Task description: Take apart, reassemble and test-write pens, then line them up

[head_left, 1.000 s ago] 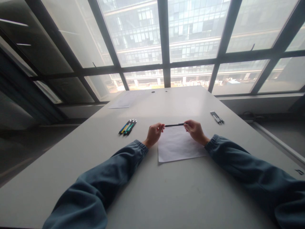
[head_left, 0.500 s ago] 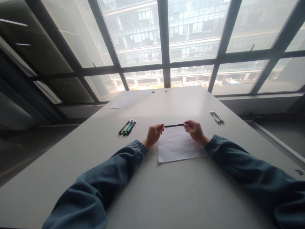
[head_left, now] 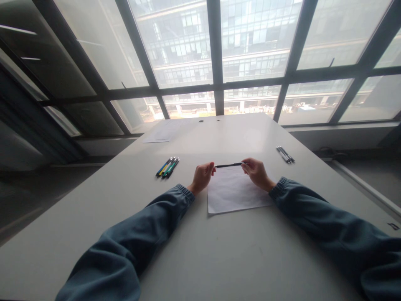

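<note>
A slim black pen [head_left: 229, 165] is held level above the far edge of a white sheet of paper [head_left: 236, 194]. My left hand [head_left: 203, 176] pinches its left end between thumb and fingers. The right end is gripped by my right hand [head_left: 255, 172], closed around it. Just what lies inside the left fingertips is too small to make out. Left of my left hand lies a row of several pens [head_left: 168, 168] with blue, yellow and green barrels. Beyond my right hand, another group of pens [head_left: 285, 154], dark and pale, rests on the table.
The white table [head_left: 200, 255] stretches away to tall framed windows [head_left: 219, 50]. More paper [head_left: 158, 134] lies at its far left. Two small round dark spots [head_left: 201, 121] mark the far end. A dark mark [head_left: 393, 226] sits by the right edge.
My left hand has shifted very slightly left at the pen's end. My right hand and the pen stay almost still.
</note>
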Demonstrator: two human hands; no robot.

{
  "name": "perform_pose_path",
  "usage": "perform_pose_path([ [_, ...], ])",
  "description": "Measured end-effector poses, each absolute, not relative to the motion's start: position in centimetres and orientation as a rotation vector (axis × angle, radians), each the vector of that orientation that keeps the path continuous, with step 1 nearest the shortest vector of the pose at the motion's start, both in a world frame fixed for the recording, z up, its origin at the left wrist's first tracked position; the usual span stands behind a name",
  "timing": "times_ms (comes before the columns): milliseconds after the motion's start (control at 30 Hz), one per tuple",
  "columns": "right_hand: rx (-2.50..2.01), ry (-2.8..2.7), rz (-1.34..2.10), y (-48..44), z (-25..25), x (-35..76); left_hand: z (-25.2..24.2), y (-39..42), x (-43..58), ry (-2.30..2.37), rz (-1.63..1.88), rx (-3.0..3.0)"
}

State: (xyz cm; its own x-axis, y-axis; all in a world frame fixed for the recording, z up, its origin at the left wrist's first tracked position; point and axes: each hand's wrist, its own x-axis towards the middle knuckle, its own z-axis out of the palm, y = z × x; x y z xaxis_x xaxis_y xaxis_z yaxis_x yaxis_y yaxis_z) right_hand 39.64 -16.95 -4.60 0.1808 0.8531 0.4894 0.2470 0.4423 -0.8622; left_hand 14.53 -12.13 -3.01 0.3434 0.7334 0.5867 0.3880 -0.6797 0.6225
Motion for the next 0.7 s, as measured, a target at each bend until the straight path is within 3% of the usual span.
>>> perform_pose_path([
  [467,-1.073,-1.334,0.527,-16.6,-5.0,39.94,-2.84,-11.76,14.58,0.895,1.443,2.229],
  [700,-1.082,-1.312,0.516,-16.75,-4.68,39.9,-3.59,-11.28,14.68,0.856,1.37,2.314],
])
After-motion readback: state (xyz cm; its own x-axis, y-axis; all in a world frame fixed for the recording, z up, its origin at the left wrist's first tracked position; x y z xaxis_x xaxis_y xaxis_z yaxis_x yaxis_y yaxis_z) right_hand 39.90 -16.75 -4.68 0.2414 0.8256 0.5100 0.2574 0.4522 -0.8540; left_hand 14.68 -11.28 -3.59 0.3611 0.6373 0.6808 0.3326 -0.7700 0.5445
